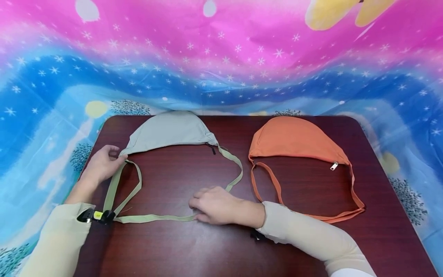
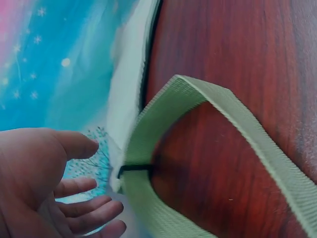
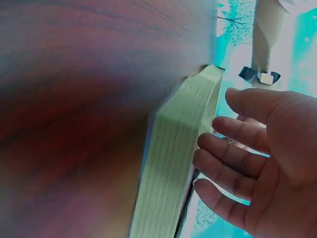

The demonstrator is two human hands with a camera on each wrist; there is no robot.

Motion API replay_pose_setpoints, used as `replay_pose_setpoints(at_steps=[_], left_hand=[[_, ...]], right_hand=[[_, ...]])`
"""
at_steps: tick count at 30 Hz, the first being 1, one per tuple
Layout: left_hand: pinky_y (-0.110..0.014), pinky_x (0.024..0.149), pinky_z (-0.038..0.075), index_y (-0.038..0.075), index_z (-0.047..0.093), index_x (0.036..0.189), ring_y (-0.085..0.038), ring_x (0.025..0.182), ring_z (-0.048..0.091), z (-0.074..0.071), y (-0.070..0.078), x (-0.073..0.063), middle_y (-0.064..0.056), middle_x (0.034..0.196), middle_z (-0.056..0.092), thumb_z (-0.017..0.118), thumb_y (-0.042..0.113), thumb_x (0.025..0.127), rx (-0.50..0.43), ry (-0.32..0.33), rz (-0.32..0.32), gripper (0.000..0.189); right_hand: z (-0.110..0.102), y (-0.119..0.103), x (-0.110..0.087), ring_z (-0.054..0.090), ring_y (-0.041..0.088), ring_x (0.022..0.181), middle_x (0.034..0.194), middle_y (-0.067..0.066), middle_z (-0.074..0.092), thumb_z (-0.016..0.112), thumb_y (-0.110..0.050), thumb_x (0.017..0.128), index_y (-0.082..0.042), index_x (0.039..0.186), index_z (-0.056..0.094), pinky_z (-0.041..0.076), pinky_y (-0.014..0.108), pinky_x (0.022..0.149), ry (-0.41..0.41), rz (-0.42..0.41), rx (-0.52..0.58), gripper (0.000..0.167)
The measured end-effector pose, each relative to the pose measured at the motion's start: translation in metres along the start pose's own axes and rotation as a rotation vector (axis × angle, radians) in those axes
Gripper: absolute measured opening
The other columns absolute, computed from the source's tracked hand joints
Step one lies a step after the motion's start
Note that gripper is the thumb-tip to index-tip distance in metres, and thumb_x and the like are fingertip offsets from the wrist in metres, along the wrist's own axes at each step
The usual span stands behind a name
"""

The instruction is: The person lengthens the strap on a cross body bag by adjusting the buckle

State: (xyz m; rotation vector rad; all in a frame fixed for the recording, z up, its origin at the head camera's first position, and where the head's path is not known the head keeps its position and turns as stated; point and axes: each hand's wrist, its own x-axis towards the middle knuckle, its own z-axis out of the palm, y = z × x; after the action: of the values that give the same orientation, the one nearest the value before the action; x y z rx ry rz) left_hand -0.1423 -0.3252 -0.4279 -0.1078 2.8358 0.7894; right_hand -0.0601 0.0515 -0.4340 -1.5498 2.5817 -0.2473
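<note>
A pale grey-green waist bag (image 1: 169, 130) lies at the back left of the table, its light green strap (image 1: 155, 218) looping toward the front. By the bag's left end is my left hand (image 1: 104, 163); in the left wrist view its loosely bent fingers (image 2: 94, 213) are apart from the webbing (image 2: 148, 134). Over the front right part of the strap hovers or rests my right hand (image 1: 216, 206). Its relaxed fingers (image 3: 228, 153) lie close beside the webbing (image 3: 171, 163) in the right wrist view, without gripping it; whether they touch it I cannot tell.
An orange waist bag (image 1: 297, 138) lies on the right of the dark red wooden table (image 1: 187, 254), its strap (image 1: 353, 188) looped toward the front and partly behind my right forearm. A patterned pink and blue cloth (image 1: 221, 57) surrounds the table's back and sides.
</note>
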Motion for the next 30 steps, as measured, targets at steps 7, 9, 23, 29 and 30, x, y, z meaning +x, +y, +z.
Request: replay_pose_setpoints(at_steps=[7, 9, 23, 29, 30], left_hand=[[-0.064, 0.093, 0.045, -0.011, 0.040, 0.144, -0.051, 0.120, 0.053, -0.010, 0.030, -0.010, -0.037, 0.135, 0.050, 0.056, 0.036, 0.105, 0.021, -0.020, 0.165, 0.063], [-0.065, 0.095, 0.043, -0.011, 0.040, 0.145, -0.052, 0.122, 0.051, -0.011, 0.043, -0.014, -0.036, 0.139, 0.047, 0.058, 0.033, 0.104, 0.035, -0.024, 0.209, 0.063], [-0.055, 0.103, 0.043, 0.000, 0.053, 0.139, -0.036, 0.128, 0.052, 0.010, 0.134, -0.037, -0.019, 0.140, 0.054, 0.069, 0.027, 0.098, 0.096, -0.048, 0.463, 0.052], [-0.051, 0.107, 0.041, 0.001, 0.058, 0.134, -0.034, 0.129, 0.054, 0.025, 0.156, -0.038, -0.016, 0.134, 0.060, 0.072, 0.025, 0.095, 0.120, -0.057, 0.574, 0.048], [-0.050, 0.108, 0.041, 0.001, 0.059, 0.134, -0.033, 0.129, 0.054, 0.028, 0.161, -0.038, -0.015, 0.134, 0.061, 0.073, 0.026, 0.095, 0.126, -0.064, 0.591, 0.048]], right_hand=[[-0.012, 0.018, -0.026, 0.056, 0.015, 0.115, 0.122, -0.003, 0.060, 0.072, -0.041, 0.094, -0.018, 0.128, 0.063, 0.050, 0.034, 0.088, 0.035, 0.030, -0.004, 0.042], [-0.014, 0.023, -0.036, 0.055, 0.017, 0.120, 0.128, -0.001, 0.058, 0.073, -0.039, 0.093, -0.017, 0.132, 0.060, 0.049, 0.037, 0.091, 0.053, 0.039, 0.006, 0.046], [-0.028, 0.050, -0.095, 0.052, 0.024, 0.129, 0.141, 0.007, 0.055, 0.075, -0.034, 0.093, -0.012, 0.137, 0.058, 0.046, 0.047, 0.101, 0.106, 0.151, 0.088, 0.052], [-0.029, 0.056, -0.117, 0.053, 0.025, 0.126, 0.138, 0.007, 0.057, 0.077, -0.034, 0.092, -0.011, 0.136, 0.060, 0.046, 0.049, 0.100, 0.103, 0.198, 0.097, 0.053], [-0.029, 0.057, -0.121, 0.054, 0.025, 0.125, 0.137, 0.008, 0.057, 0.077, -0.034, 0.091, -0.011, 0.136, 0.060, 0.046, 0.049, 0.099, 0.106, 0.203, 0.099, 0.054]])
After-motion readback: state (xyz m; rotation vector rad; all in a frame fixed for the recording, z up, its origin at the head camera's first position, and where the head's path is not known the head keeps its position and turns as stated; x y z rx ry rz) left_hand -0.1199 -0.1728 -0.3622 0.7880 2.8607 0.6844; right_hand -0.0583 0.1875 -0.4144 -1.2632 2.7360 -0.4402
